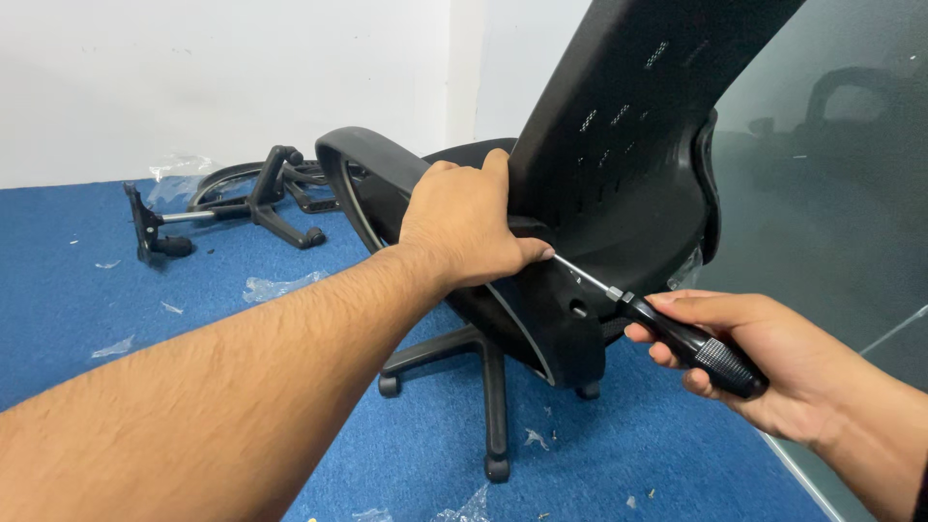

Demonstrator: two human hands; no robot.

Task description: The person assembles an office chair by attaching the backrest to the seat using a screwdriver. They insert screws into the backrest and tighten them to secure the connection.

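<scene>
Blue carpet (87,290); hands (469,227) on chair armrest (387,164); screwdriver (677,333) in right.

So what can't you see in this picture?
Head view:
- Screwdriver tip: hidden behind the left hand.
- Chair top: cut off by the upper edge.
- Seat: blocked by the backrest.
- Parts on the floor: too small to tell apart.
</scene>
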